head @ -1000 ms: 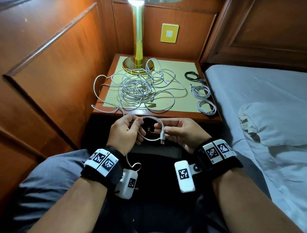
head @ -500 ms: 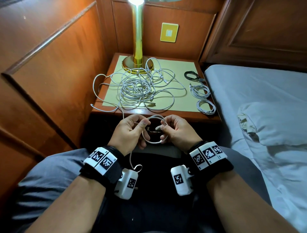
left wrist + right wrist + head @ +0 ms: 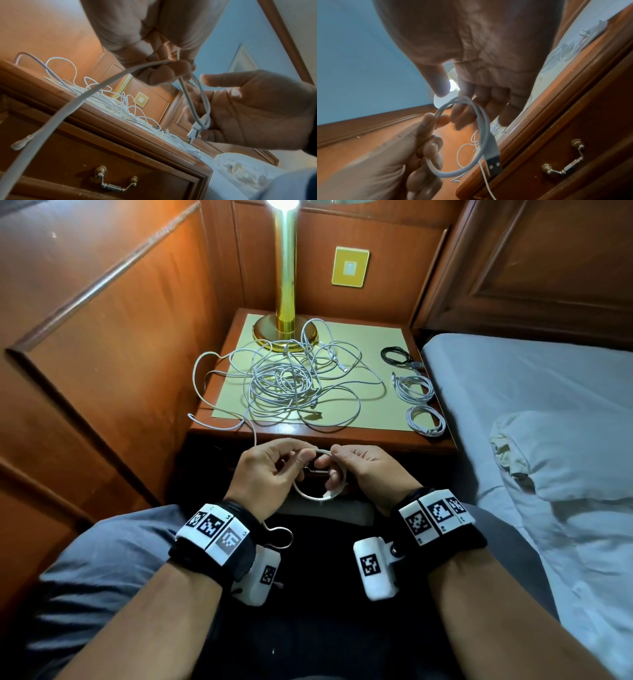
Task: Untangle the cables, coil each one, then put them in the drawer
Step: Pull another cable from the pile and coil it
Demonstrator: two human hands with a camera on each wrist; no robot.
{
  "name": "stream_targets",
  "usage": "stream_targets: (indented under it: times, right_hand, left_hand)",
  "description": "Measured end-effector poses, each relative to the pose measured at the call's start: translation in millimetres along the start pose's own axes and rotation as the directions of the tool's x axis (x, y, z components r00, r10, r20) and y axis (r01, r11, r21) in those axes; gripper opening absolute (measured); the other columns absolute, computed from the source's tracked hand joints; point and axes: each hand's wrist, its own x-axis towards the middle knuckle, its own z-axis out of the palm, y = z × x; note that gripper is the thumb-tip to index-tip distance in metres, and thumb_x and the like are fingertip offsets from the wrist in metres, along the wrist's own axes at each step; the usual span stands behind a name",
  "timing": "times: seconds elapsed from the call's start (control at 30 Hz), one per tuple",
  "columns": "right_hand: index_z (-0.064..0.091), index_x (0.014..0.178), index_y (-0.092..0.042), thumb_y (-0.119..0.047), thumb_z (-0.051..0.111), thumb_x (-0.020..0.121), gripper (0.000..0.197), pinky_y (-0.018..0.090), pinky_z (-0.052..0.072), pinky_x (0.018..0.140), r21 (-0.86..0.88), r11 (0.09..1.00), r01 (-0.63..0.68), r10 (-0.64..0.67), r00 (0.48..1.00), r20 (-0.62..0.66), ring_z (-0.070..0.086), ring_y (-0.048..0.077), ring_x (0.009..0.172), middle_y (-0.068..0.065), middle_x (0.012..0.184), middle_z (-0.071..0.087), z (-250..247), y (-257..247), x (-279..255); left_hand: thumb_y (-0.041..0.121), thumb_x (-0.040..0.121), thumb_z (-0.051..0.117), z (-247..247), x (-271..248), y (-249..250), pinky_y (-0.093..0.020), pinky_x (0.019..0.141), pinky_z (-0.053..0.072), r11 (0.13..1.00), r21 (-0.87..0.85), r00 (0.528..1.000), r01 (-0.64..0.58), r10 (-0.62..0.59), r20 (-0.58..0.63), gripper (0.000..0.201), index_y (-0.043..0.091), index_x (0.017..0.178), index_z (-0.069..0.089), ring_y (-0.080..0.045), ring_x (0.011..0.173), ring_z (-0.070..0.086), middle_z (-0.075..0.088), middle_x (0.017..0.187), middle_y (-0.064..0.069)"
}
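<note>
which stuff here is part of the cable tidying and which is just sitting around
Job:
white cable held by left hand and right hand
tangled cables
coiled cables
drawer

Not part:
brass lamp
pillow
wall switch

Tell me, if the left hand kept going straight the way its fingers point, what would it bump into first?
Probably the right hand. The left hand points across at it, both gripping the small white cable loop between them. Depth is hard to judge.

Glossy varnished wood nightstand (image 3: 346, 436), polished brass lamp (image 3: 286, 285).
</note>
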Motion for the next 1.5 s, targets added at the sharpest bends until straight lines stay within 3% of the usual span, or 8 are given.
stream_targets:
  times: [0.23,0.37,0.67,0.83,0.97,1.13,1.27,1.5]
  right_hand:
    - [0.056,0.077,-0.007,-0.021,0.041,0.105,0.035,0.018,0.029,0.048,0.343,0.939,-0.009,0.05,0.992,-0.112,0.032,0.013,0.05,-0.003,0.052,0.037,-6,-10,-1]
    - [0.055,0.079,-0.006,-0.021,0.045,0.104,0.031,0.015,0.029,0.044,0.577,0.802,0.155,0.073,0.933,-0.352,0.034,0.007,0.045,-0.004,0.054,0.038,-29,-18,-2]
    - [0.061,0.088,-0.006,-0.022,0.046,0.104,0.028,0.024,0.049,0.057,0.295,0.869,0.398,-0.137,0.764,-0.63,0.056,0.015,0.052,0.001,0.061,0.059,-44,-9,-3]
    - [0.065,0.087,-0.009,-0.019,0.053,0.101,0.021,0.035,0.059,0.071,-0.286,0.905,0.315,-0.41,0.824,-0.392,0.07,0.018,0.066,0.002,0.071,0.071,-27,-4,-7]
    - [0.065,0.085,-0.014,-0.024,0.052,0.101,0.023,0.031,0.053,0.073,-0.464,0.867,0.182,-0.241,0.968,-0.07,0.069,0.008,0.068,-0.002,0.07,0.074,-7,4,-3]
    - [0.059,0.079,-0.01,-0.022,0.042,0.106,0.034,0.023,0.031,0.043,-0.128,0.987,0.094,-0.09,0.995,0.038,0.034,0.01,0.039,-0.008,0.045,0.04,6,5,-1]
    - [0.056,0.078,-0.01,-0.022,0.038,0.106,0.036,0.021,0.025,0.043,0.158,0.987,0.017,-0.028,0.997,0.069,0.026,0.012,0.042,-0.003,0.05,0.03,8,-3,-2]
    - [0.05,0.075,-0.011,-0.035,0.047,0.098,0.034,0.03,0.028,0.055,0.263,0.964,0.038,-0.053,0.997,0.052,0.031,0.012,0.039,-0.005,0.051,0.033,8,-5,-4]
  left_hand:
    - [0.029,0.092,0.071,-13,10,-4,-0.027,0.063,0.047,0.999,-0.012,0.998,0.047,-0.047,-0.031,0.009,0.021,0.088,0.075,-0.007,0.057,0.057,0.07,0.072,0.004]
    - [0.019,0.09,0.073,-40,21,-11,-0.028,0.086,0.052,0.987,0.153,0.992,0.051,-0.033,-0.119,0.005,0.023,0.089,0.076,-0.015,0.087,0.068,0.075,0.091,0.004]
    - [0.007,0.089,0.069,-44,22,-19,-0.019,0.086,0.047,0.879,0.47,0.988,0.084,-0.013,-0.152,0.018,0.016,0.102,0.079,-0.012,0.084,0.063,0.074,0.097,-0.002]
    - [0.007,0.084,0.078,-20,3,-7,-0.021,0.079,0.054,0.916,0.318,0.948,-0.245,0.158,0.277,0.012,0.017,0.091,0.081,-0.007,0.08,0.069,0.072,0.084,0.006]
    - [0.014,0.084,0.079,-11,1,5,-0.019,0.079,0.052,0.92,0.207,0.938,-0.334,0.302,0.169,0.005,0.013,0.088,0.078,-0.006,0.082,0.069,0.073,0.086,0.009]
    - [0.035,0.084,0.079,-21,6,-1,-0.035,0.074,0.057,0.958,0.215,0.981,-0.19,0.194,0.001,0.016,0.021,0.083,0.073,-0.012,0.075,0.069,0.072,0.08,0.006]
    - [0.056,0.083,0.069,-20,6,1,-0.027,0.077,0.053,0.965,0.231,0.989,-0.126,0.106,0.099,0.033,0.027,0.098,0.07,-0.01,0.083,0.066,0.069,0.091,0.005]
    - [0.022,0.099,0.057,-11,5,-3,-0.028,0.064,0.05,0.957,0.227,0.971,-0.179,0.135,0.196,0.014,0.019,0.088,0.063,-0.01,0.065,0.059,0.064,0.071,0.004]
